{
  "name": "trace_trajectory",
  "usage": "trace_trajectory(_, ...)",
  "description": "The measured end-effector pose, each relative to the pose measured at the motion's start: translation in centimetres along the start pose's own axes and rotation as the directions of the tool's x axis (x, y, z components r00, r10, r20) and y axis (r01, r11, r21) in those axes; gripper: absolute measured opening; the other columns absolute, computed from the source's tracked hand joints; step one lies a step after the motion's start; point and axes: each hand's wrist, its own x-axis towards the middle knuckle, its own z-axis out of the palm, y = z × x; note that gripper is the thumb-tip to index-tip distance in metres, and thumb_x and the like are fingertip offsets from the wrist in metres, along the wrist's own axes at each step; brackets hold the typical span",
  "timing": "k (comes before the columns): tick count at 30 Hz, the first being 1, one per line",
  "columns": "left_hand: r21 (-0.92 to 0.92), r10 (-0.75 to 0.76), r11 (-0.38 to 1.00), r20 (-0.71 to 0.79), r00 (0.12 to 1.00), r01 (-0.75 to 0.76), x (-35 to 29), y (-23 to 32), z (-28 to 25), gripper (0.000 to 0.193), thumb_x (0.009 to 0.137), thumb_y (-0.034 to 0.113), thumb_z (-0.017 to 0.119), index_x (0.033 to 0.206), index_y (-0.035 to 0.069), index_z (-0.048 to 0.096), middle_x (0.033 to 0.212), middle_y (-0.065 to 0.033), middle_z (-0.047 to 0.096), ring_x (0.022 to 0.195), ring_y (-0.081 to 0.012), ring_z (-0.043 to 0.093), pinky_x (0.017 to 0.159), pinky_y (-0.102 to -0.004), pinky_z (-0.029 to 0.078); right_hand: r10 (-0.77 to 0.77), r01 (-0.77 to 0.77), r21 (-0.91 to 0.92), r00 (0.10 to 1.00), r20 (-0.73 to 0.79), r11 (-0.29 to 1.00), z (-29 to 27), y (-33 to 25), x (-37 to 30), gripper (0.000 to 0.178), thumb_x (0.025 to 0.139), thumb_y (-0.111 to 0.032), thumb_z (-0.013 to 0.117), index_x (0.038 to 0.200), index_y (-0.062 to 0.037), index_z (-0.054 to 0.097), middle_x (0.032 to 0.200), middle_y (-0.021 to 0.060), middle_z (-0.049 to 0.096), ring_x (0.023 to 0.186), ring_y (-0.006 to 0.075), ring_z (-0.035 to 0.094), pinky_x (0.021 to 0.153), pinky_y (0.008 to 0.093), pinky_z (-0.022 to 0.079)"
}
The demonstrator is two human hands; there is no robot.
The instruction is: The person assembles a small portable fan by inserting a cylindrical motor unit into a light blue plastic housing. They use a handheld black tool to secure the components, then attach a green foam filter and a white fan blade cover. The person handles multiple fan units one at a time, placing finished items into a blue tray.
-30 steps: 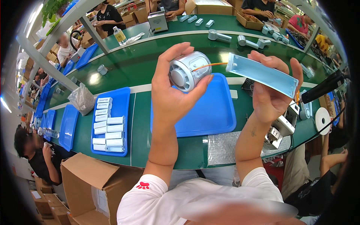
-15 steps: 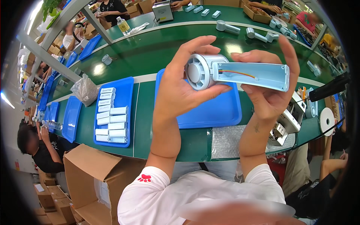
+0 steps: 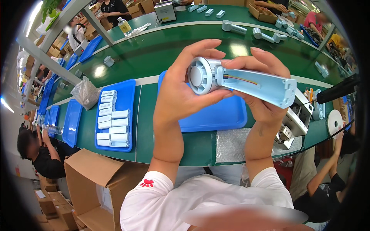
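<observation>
Held up above the workbench is a light-blue handheld fan (image 3: 252,86), with a round slotted head and a long hollow handle. The handle's open side faces me, and red and yellow wires run inside it. My left hand (image 3: 175,90) is closed around the fan head from the left, thumb below and fingers above. My right hand (image 3: 271,63) grips the handle near its joint with the head, fingers over the top edge and thumb underneath. Part of the right palm is hidden behind the handle. Below the fan lies a blue tray (image 3: 227,120).
Left of my arms, another blue tray (image 3: 132,115) holds several light-blue handle pieces (image 3: 118,129). A bag of small parts (image 3: 85,93) stands beside it. At right are a white device (image 3: 287,134), a black arm (image 3: 339,88) and a white reel (image 3: 335,121). An open carton (image 3: 86,184) stands lower left.
The fan's handle has tilted, its far end now lower. My right fingers have shifted left along the handle toward the fan head. My left hand keeps its hold.
</observation>
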Motion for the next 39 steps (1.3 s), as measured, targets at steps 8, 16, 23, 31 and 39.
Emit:
trace_trajectory(8,0.062,0.035,0.997,0.083,0.996,-0.04,0.1,-0.4,0.0,0.073,0.067,0.011,0.092,0.133,0.008,0.061,0.115,-0.0103,0.07,0.105,-0.0197,0.068,0.091,-0.032,0.054,-0.092,0.093,-0.04,0.996,0.016,0.995,-0.4,0.5,-0.4,0.05,0.082,0.012,0.062,0.131,0.0139,0.052,0.115,0.0267,0.069,0.107,0.0324,0.07,0.091,0.0403,0.058)
trace_trajectory(16,0.324,0.192,0.93,-0.028,0.981,-0.173,0.3,-0.3,0.2,0.077,0.061,0.014,0.093,0.131,0.007,0.062,0.13,-0.0134,0.061,0.113,-0.0303,0.064,0.091,-0.0364,0.054,-0.15,0.143,-0.131,0.988,-0.044,0.981,1.1,1.1,-0.4,0.045,0.08,0.006,0.074,0.121,0.0092,0.057,0.114,0.0275,0.07,0.104,0.0354,0.072,0.09,0.0405,0.058)
trace_trajectory(23,0.527,0.382,0.821,-0.222,0.897,-0.219,0.6,-0.7,1.7,0.072,0.057,0.015,0.091,0.124,0.008,0.065,0.12,-0.0138,0.065,0.101,-0.0327,0.067,0.084,-0.0384,0.056,-0.22,0.218,-0.096,0.975,-0.016,0.971,2.5,2.1,0.1,0.055,0.074,-0.003,0.084,0.122,0.0062,0.058,0.115,0.0282,0.07,0.107,0.0358,0.071,0.09,0.0396,0.058)
trace_trajectory(31,0.497,0.398,0.841,-0.296,0.868,-0.216,1.1,-1.7,2.1,0.048,0.059,0.014,0.086,0.104,0.008,0.07,0.101,-0.0093,0.069,0.087,-0.0299,0.068,0.074,-0.0356,0.055,-0.238,0.23,-0.164,0.971,-0.034,0.959,3.1,2.0,0.4,0.052,0.075,-0.001,0.083,0.121,0.0043,0.059,0.113,0.0269,0.071,0.106,0.0353,0.071,0.088,0.0386,0.059)
trace_trajectory(39,0.469,0.4,0.851,-0.289,0.87,-0.236,1.5,-2.4,2.0,0.041,0.058,0.01,0.083,0.096,0.007,0.069,0.096,-0.0089,0.068,0.084,-0.0295,0.067,0.072,-0.0351,0.054,-0.174,0.158,-0.183,0.982,-0.076,0.97,3.3,2.4,0.4,0.046,0.078,0.001,0.081,0.119,0.0029,0.06,0.11,0.023,0.073,0.102,0.0317,0.073,0.086,0.0374,0.06)
